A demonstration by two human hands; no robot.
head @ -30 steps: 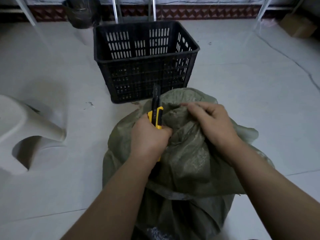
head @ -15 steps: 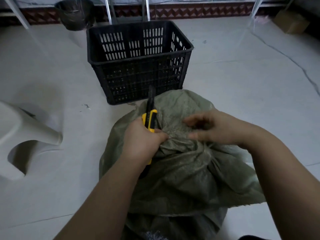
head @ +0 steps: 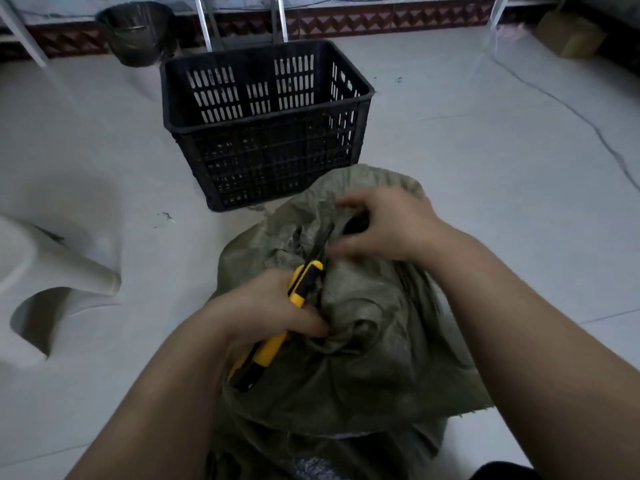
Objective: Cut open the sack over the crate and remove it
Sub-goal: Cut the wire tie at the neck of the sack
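Observation:
A green woven sack [head: 363,334] stands bunched on the floor just in front of me, its top gathered into folds. My left hand [head: 266,306] grips a yellow and black utility knife [head: 304,282], whose dark blade slants up and right into the folds at the sack's top. My right hand [head: 384,226] rests on the top of the sack beside the blade, fingers curled on the fabric around a dark gap. An empty black plastic crate [head: 266,133] stands on the floor right behind the sack.
A white plastic stool [head: 52,282] lies at the left. A dark bin [head: 138,32] lined with a bag stands at the back left by metal legs [head: 204,22]. A cardboard box [head: 568,32] sits at the back right. Pale floor surrounds the sack.
The knife has tipped from upright to slanting right, its blade now in the sack's top folds. My right hand has shifted up along the sack's top, where a dark gap shows.

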